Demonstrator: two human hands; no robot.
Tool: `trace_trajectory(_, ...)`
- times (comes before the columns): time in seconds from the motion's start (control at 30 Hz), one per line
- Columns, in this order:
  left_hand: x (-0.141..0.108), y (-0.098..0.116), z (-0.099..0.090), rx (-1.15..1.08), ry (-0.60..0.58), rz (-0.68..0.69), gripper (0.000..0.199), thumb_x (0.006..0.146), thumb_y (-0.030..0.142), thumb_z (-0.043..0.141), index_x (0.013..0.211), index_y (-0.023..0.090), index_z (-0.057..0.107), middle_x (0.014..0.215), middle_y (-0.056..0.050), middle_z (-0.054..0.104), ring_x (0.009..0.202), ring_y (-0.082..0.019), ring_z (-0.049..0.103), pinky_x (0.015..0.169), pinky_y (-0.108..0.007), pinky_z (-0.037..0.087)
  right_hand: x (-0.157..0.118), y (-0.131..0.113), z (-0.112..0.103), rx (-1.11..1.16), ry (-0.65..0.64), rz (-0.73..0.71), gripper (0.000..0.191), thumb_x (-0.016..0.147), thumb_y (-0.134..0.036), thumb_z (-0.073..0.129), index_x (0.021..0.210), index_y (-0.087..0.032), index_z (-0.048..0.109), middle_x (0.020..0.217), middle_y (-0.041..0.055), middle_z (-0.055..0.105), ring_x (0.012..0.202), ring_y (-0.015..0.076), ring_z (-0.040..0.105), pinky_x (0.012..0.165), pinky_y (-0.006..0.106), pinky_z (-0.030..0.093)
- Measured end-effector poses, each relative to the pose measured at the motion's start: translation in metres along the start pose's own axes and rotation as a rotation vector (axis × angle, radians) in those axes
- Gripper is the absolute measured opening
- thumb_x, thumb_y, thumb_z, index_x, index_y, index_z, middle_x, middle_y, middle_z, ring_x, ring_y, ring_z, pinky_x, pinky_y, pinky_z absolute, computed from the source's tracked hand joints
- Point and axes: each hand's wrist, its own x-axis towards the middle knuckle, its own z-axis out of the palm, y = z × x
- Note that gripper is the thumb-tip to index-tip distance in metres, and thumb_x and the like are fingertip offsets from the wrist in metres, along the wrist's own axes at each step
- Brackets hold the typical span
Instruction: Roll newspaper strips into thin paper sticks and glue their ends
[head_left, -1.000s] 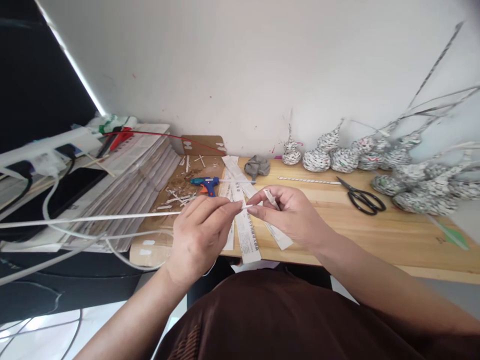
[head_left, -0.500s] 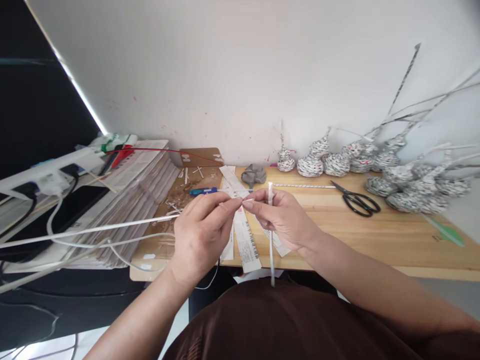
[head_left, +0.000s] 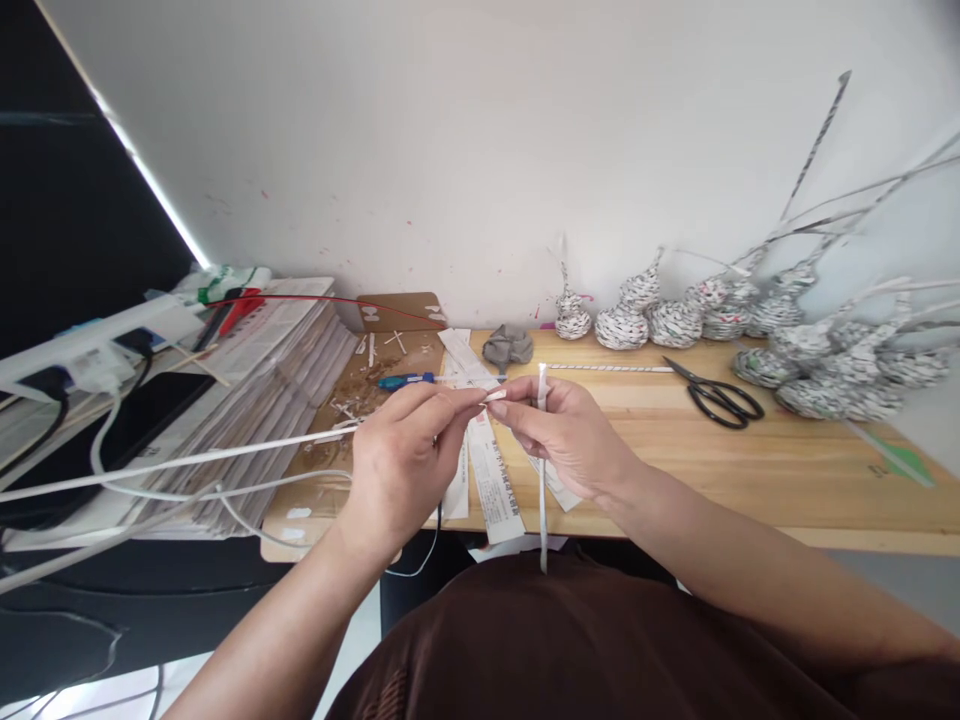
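Both hands are close together above the near edge of the tabletop (head_left: 787, 490), their fingertips almost meeting. Thumb and forefinger of the left hand (head_left: 397, 450) pinch a thin white rod (head_left: 496, 396), whose short tip points toward the right hand (head_left: 574, 430). A long white length (head_left: 285, 443) runs from behind the left hand out to the left; the hand hides whether it is the same piece. The right hand is closed on an upright white strip (head_left: 543, 500), gripped between the fingers, its top just above them and its lower end hanging past the tabletop's near edge. Whether the right thumb touches the rod's tip, I cannot tell.

Beneath the hands, printed paper strips (head_left: 496, 495) fan out across the tabletop, one reaching its near edge. Just behind the left hand lies a glue gun (head_left: 405, 382), mostly hidden. Toward the back edge sit a crumpled grey cloth (head_left: 508, 346) and, to its right, a striped rod (head_left: 607, 369) whose end is near black-handled scissors (head_left: 720, 400). Woven gourd-shaped pieces (head_left: 621, 326) line the back edge and crowd the back right corner. Left of the tabletop rises a newspaper stack (head_left: 300, 375), bearing a power strip (head_left: 169, 322).
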Motion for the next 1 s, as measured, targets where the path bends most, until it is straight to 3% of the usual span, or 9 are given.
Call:
trace_trajectory(0.63,0.002,0.003,0.0,0.014,-0.04,0.03,0.013,0.081,0.013,0.061,0.089,0.019,0.067,0.085,-0.003,0.07,0.08,-0.017,0.064,0.077,-0.031,0.051,-0.003,0.002,0.001,-0.057,0.051,-0.071,0.019,0.071,-0.032,0.074,0.077,-0.017,0.064,0.052,-0.0063,0.047,0.046,0.0052,0.035,0.044,0.023,0.025)
trace_trajectory(1.0,0.011,0.006,-0.006,0.035,-0.22,-0.02,0.008,0.085,0.018,0.054,0.085,0.018,0.062,0.08,-0.004,0.066,0.077,-0.018,0.06,0.071,-0.031,0.049,-0.003,0.006,0.001,-0.079,0.062,-0.147,0.016,0.07,-0.028,0.074,0.072,-0.018,0.061,0.053,-0.0061,0.049,0.046,0.0058,0.037,0.044,0.022,0.025)
